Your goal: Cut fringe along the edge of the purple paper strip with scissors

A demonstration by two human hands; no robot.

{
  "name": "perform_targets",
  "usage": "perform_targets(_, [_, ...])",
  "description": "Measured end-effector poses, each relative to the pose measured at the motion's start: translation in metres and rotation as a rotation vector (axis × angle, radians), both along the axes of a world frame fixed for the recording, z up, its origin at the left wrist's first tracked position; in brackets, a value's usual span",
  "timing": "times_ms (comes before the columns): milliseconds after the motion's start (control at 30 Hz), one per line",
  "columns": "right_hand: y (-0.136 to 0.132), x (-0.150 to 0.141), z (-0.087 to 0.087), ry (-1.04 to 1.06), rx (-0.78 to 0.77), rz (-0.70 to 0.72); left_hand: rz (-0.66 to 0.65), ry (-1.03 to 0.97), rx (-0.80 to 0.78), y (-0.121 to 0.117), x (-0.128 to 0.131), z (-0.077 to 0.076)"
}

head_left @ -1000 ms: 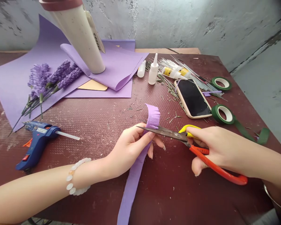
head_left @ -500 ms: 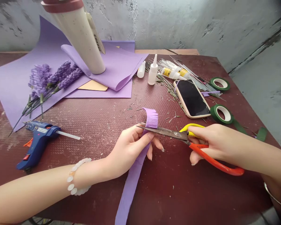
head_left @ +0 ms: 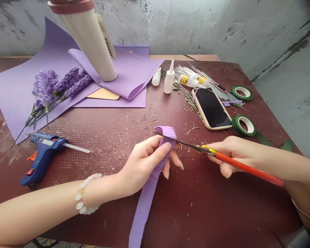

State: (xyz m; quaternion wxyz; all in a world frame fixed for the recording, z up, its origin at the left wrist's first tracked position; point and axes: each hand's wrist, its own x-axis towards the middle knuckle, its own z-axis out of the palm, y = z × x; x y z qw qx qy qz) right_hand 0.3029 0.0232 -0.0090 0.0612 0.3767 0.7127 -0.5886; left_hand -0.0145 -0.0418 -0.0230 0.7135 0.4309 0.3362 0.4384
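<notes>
Between the thumb and fingers of my left hand (head_left: 151,160) is a long strip of purple paper (head_left: 147,201). Its upper end curls over and shows fine cuts along one edge, while the lower end hangs down toward the table's front edge. My right hand (head_left: 231,156) grips scissors with one red and one yellow handle (head_left: 248,168). The scissors are turned edge-on, with the dark blades lying across the strip just above my left thumb. Whether the blades are parted cannot be made out.
At left lie a blue glue gun (head_left: 42,156) and purple artificial flowers (head_left: 45,88). A tumbler (head_left: 93,44) stands on purple paper sheets (head_left: 12,93). Small glue bottles (head_left: 169,79), a phone (head_left: 212,108) and green tape rolls (head_left: 244,125) occupy the right, among wire scraps.
My right hand has rolled the scissors from flat to edge-on. The strip's curled top has tipped lower and bends over the blades. My left hand has barely shifted.
</notes>
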Motion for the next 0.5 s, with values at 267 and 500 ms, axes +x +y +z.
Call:
perform_targets(267, [-0.004, -0.017, 0.015, -0.086, 0.028, -0.046, 0.004, 0.116, 0.012, 0.002, 0.001, 0.003])
perform_targets(500, [-0.017, -0.034, 0.032, -0.270, 0.342, -0.139, 0.112, 0.153, 0.116, 0.004, 0.001, 0.001])
